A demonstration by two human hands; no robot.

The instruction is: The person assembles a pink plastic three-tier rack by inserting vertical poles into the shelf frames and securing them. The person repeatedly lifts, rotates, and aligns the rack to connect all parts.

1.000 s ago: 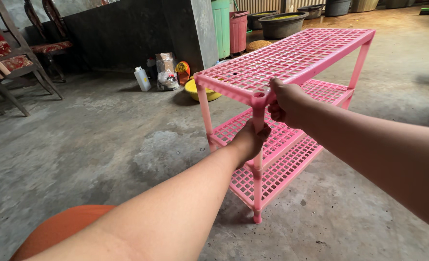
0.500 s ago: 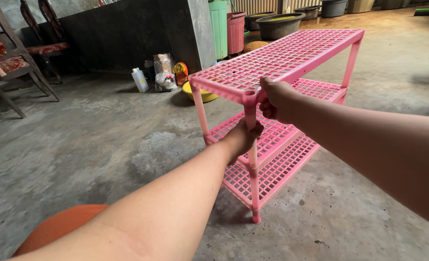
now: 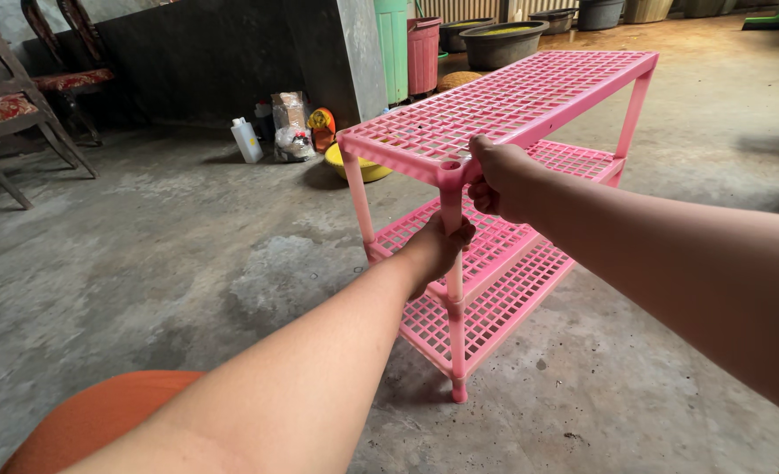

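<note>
A gray concrete floor [image 3: 161,263] fills most of the view, and a dark wall [image 3: 214,61] stands at the back. On the floor, right in front of the person, stands a pink plastic rack [image 3: 530,96] with three grid shelves, one above the other, held up by thin pink posts. The near corner post [image 3: 453,290] goes straight down to the floor. The left hand [image 3: 438,250] is wrapped tight around this post, just under the top shelf. The right hand [image 3: 499,180] is closed on the front edge of the top shelf, right beside the same corner. The two hands are near each other, but the view does not show if they touch. Wooden chairs [image 3: 21,96] with red patterned seats stand far off on the left. A green bin [image 3: 396,44] and a red bin [image 3: 423,54] stand behind the rack by the wall, with dark tubs [image 3: 504,44] beyond them. A yellow bowl [image 3: 359,165] sits on the floor just behind the rack. Near it are a white bottle [image 3: 247,140] and a small bag [image 3: 291,127].
</note>
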